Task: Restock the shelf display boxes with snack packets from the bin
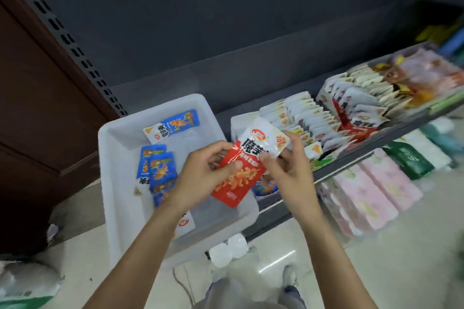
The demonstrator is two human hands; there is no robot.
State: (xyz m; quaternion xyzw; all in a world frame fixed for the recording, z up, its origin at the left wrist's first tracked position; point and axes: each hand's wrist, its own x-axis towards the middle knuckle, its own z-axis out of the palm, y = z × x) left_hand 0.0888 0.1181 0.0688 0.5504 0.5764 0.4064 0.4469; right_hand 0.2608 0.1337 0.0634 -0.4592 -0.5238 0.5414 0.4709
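While above the bin (118,138), red packet (241,175) pinched in both hands' grip

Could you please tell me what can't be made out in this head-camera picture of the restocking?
- Bin packets near the left hand: partly hidden by that arm.
- Display boxes' far end: motion-blurred, labels unreadable.
- Red-and-white packet: print partly covered by fingers of the right hand.

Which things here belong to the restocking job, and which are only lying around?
Job: red-and-white snack packet held by left hand and right hand; white bin; blue packets; shelf display boxes.
Not job: pink tissue packs; green packs; wooden door.
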